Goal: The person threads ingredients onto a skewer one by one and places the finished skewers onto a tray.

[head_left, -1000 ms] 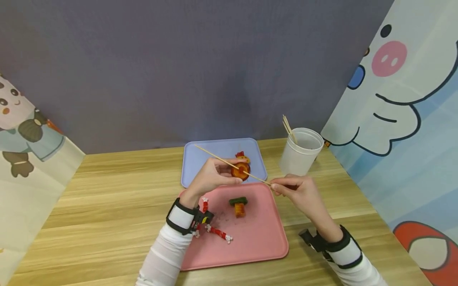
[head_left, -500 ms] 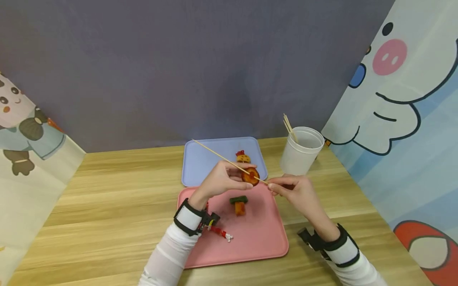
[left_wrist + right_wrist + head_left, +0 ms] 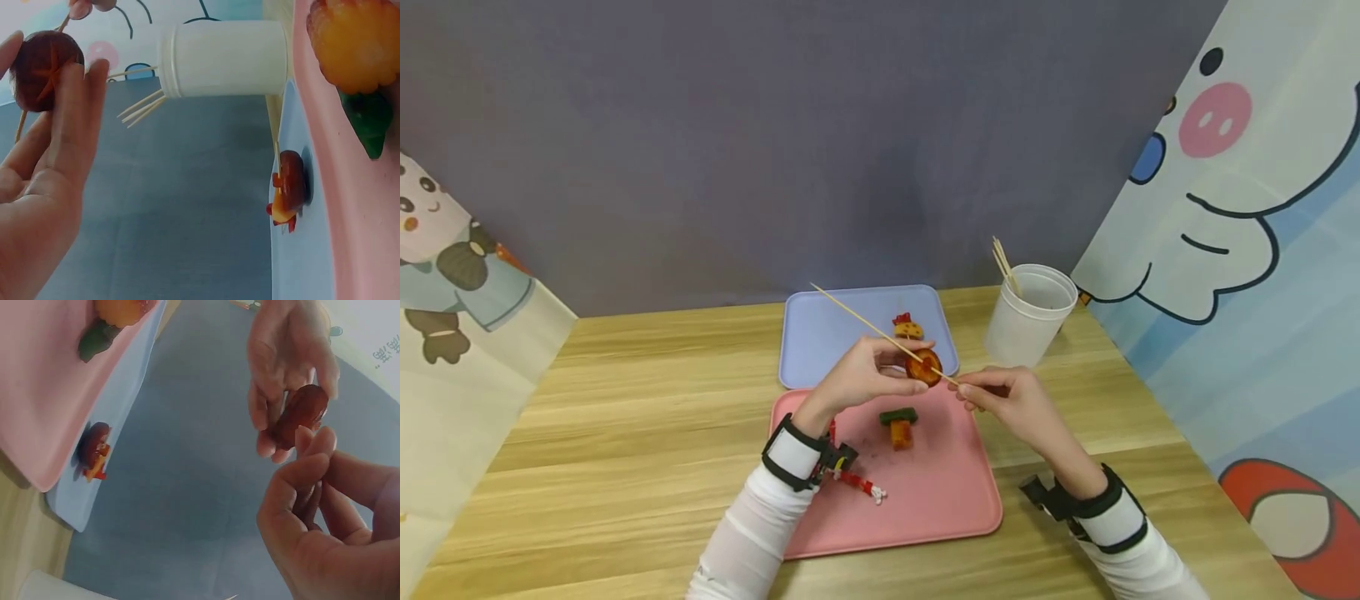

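Mushroom [image 3: 36, 70] in left hand [image 3: 865, 375], skewer [image 3: 865, 322] (right hand [image 3: 1011, 400])

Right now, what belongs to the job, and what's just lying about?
In the job:
thin wooden skewer, in right hand
round brown mushroom, in left hand

Lying about, maybe for later:
orange chunk
green strip
red and white sticks
rectangular pink tray
rectangular blue tray
white cylindrical tub

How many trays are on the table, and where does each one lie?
2: the pink tray lies nearer the camera, and the blue tray lies beyond it, toward the grey wall. The left hand covers part of the blue one; no tray seems hidden.
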`<state>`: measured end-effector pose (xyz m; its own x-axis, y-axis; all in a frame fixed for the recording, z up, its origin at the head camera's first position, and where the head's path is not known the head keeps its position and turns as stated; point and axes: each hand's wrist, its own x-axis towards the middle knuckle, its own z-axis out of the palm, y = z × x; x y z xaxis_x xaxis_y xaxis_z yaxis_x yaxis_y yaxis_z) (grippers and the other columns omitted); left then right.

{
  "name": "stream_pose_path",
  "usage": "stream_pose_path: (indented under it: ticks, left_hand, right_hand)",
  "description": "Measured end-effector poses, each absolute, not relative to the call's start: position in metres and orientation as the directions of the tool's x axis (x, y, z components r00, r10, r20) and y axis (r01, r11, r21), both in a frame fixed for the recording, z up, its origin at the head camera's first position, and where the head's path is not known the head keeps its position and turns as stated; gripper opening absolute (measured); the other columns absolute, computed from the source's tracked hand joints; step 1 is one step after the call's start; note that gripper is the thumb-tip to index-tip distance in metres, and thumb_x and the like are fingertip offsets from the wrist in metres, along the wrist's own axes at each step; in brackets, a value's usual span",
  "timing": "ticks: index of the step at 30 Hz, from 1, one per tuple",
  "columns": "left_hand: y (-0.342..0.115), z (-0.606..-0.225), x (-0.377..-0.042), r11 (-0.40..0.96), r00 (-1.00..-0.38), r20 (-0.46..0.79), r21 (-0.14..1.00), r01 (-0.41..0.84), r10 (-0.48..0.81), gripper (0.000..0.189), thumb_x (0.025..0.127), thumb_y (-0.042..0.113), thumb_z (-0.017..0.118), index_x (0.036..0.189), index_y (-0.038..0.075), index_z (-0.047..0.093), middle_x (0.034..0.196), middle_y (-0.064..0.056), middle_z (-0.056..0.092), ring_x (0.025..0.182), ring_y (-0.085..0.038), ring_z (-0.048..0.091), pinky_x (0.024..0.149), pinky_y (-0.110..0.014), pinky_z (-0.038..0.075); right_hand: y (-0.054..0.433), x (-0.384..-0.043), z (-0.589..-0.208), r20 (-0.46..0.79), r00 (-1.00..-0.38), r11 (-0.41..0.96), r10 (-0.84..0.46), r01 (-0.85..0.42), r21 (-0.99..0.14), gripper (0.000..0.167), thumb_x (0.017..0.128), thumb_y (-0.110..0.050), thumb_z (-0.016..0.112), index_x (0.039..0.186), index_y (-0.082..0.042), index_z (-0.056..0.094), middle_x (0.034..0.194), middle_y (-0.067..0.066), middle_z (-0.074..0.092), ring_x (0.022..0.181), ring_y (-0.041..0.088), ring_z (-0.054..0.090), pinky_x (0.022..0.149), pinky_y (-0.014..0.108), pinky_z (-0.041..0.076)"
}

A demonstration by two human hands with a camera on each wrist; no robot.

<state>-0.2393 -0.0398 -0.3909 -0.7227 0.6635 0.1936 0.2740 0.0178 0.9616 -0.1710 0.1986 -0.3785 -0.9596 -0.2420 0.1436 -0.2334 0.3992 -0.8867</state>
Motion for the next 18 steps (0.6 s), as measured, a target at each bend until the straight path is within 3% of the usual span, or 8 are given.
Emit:
stream_pose_path:
  ticks: [6,11,18]
  left_hand:
    - [-0.041,-0.397,-0.236,0.23,-0.706,0.193,0.859,0.457,0.682,0.056,0.077,0.022,0.079,0.129,0.012,0.059,0.119,-0.004,0.066,0.105,-0.017,0.063,0.089,-0.029,0.052]
    - [-0.039,-0.402,-0.229,0.415,-0.695,0.157,0.702,0.578,0.702,0.046,0.076,0.025,0.079,0.117,0.01,0.067,0.112,-0.005,0.069,0.099,-0.022,0.063,0.083,-0.029,0.051]
    - [-0.035,-0.408,-0.22,0.574,-0.698,0.113,0.485,0.66,0.708,0.034,0.073,0.022,0.08,0.103,0.007,0.072,0.097,-0.004,0.068,0.092,-0.019,0.057,0.082,-0.031,0.046]
  right_hand:
    - [0.209,-0.171,-0.386,0.159,-0.971,0.398,-0.182,-0.22,-0.891,0.019,0.087,-0.005,0.066,0.101,0.007,0.071,0.09,0.022,0.069,0.07,0.007,0.065,0.063,0.027,0.055]
    - [0.225,-0.171,-0.391,0.145,-0.979,0.4,-0.143,-0.191,-0.896,0.02,0.088,-0.006,0.065,0.102,0.008,0.07,0.096,0.024,0.069,0.073,0.004,0.066,0.066,0.026,0.056]
    - [0.25,-0.175,-0.404,0.094,-0.993,0.443,-0.073,-0.117,-0.889,0.023,0.089,-0.008,0.064,0.106,0.008,0.069,0.1,0.017,0.071,0.075,0.002,0.067,0.065,0.022,0.055]
